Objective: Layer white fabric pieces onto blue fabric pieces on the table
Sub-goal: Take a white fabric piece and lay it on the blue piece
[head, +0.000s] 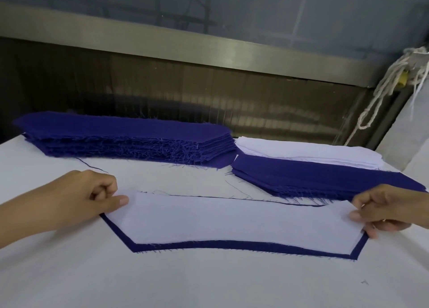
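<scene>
Left hand [76,198], right hand [390,212] pinch limp, light white piece [232,219] by its ends atop blue piece [162,247]; probably slides easily.

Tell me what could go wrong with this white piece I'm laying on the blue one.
Uneven layering: the blue piece shows a wide border along the near edge of the white piece, almost none at the far edge. The left hand and right hand pinch its ends; a tug may skew it.

Between left fingers [117,201] and right fingers [362,216] a top piece [232,219] lies on a base piece [209,246]; beyond them sit a left stack [120,143] and a right stack [325,180], a pile [301,155] behind it.
</scene>
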`<act>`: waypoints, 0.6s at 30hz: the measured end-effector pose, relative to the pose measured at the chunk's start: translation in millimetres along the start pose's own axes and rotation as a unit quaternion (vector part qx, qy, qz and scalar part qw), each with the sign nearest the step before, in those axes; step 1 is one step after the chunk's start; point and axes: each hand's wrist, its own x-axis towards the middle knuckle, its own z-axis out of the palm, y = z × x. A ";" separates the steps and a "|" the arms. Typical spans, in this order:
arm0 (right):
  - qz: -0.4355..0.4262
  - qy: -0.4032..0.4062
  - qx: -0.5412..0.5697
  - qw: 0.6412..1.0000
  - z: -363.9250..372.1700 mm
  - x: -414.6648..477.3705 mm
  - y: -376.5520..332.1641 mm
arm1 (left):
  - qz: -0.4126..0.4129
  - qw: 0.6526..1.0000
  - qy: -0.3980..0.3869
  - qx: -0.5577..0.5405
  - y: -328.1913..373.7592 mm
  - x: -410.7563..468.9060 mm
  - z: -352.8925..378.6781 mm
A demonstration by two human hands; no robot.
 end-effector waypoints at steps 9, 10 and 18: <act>0.001 0.012 0.006 1.000 -1.0 -0.5 5.8 | 0.004 1.000 -0.002 -0.017 -1.4 -0.8 -3.2; 0.005 0.013 0.004 1.000 -0.5 -1.1 5.1 | 0.003 1.000 -0.002 -0.020 -1.1 -0.6 -3.2; 0.017 0.027 -0.022 0.999 4.0 -5.0 -2.4 | -0.021 0.999 0.000 -0.031 4.1 -1.1 -5.1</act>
